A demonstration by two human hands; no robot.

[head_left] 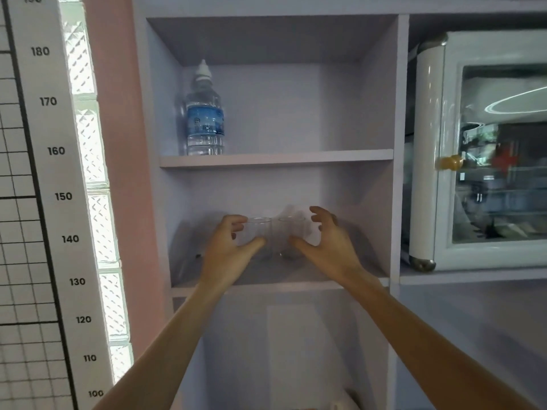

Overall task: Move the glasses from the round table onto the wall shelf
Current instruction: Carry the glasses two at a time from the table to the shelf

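Two clear drinking glasses stand upright side by side on the lower board of the lilac wall shelf (266, 287). The left glass (260, 232) and the right glass (291, 230) almost touch each other. My left hand (228, 250) curves loosely around the left glass, with its thumb in front of the glass and its fingers near the rim. My right hand (328, 247) is spread wide beside the right glass, its fingers off the glass and its thumb near the base. The round table is out of view.
A water bottle (204, 119) with a blue label stands at the left of the shelf board above. A white cabinet with a glass door (488, 149) fills the compartment to the right. A height chart (56, 173) and glass blocks (88, 143) are on the left.
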